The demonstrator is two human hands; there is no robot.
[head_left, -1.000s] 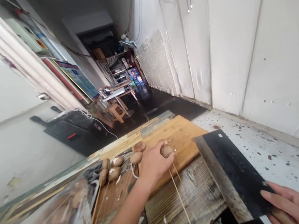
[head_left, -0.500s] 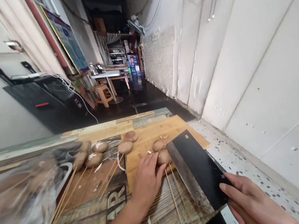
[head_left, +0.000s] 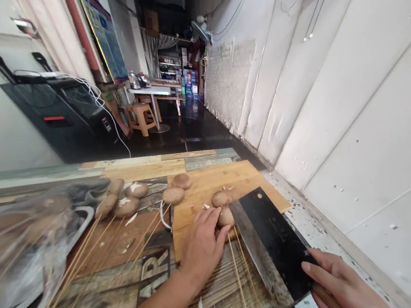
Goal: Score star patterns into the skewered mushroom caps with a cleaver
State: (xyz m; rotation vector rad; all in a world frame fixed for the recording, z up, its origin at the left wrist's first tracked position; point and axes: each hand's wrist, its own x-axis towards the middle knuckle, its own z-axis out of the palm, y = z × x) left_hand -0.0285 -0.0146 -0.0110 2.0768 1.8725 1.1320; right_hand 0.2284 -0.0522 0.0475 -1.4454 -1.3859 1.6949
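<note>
My left hand (head_left: 202, 243) rests on the cutting board (head_left: 244, 174), thumb and fingers closed around a brown mushroom (head_left: 226, 217). Just behind it lies another mushroom (head_left: 221, 198). Two thin wooden skewers (head_left: 238, 276) run from these mushrooms toward me over the table edge. In my right hand (head_left: 341, 277) is the handle of a cleaver (head_left: 272, 231) with a broad dark blade. Its edge faces left, close beside the held mushroom; whether they touch I cannot tell. White mushroom scraps (head_left: 227, 188) lie on the board.
More skewered mushrooms (head_left: 173, 195) sit at the board's left edge, others (head_left: 127, 206) farther left with white cuts in their caps. A metal tray (head_left: 85, 215) with plastic-covered mushrooms stands at left. Beyond the wood-patterned table (head_left: 147, 170) are a stool (head_left: 142, 118) and a white wall (head_left: 339, 131) at right.
The camera view has shifted slightly. The cleaver blade's tilt has changed a little beside the mushroom. My left hand keeps its hold on the same mushroom.
</note>
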